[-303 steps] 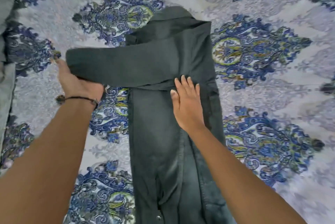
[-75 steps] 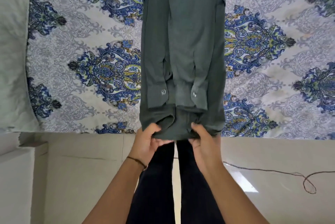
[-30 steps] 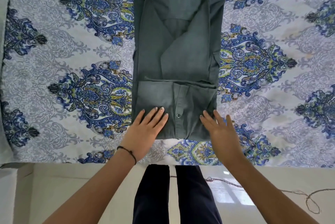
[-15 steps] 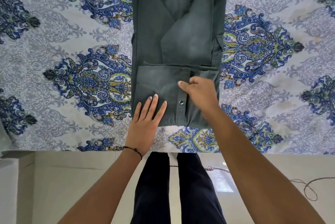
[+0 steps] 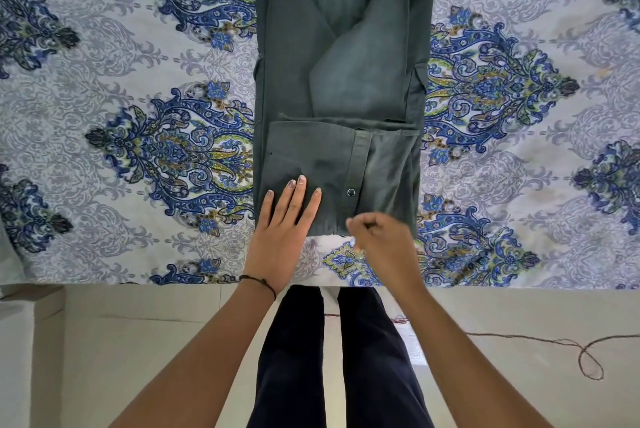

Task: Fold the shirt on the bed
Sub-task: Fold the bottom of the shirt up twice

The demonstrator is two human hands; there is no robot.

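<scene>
The dark green shirt [image 5: 346, 64] lies on the patterned bedsheet [image 5: 138, 150], folded into a long narrow strip that runs away from me. Its near end is folded up into a flap [image 5: 322, 157] with a snap button showing. My left hand [image 5: 282, 230] lies flat on the flap's near left corner, fingers spread, holding nothing. My right hand [image 5: 381, 244] is blurred at the shirt's near edge, right of the button placket, with its fingers curled shut. Whether it pinches cloth I cannot tell.
The bed's near edge [image 5: 519, 285] runs across the view just behind my wrists. Below it are my legs in dark trousers [image 5: 329, 358] on a pale tiled floor. A thin dark cord [image 5: 554, 344] loops on the floor at the right.
My right hand has drawn back from the flap's far edge to the shirt's near edge. My left hand stays flat on the flap. Earlier, the hem was folded up.
</scene>
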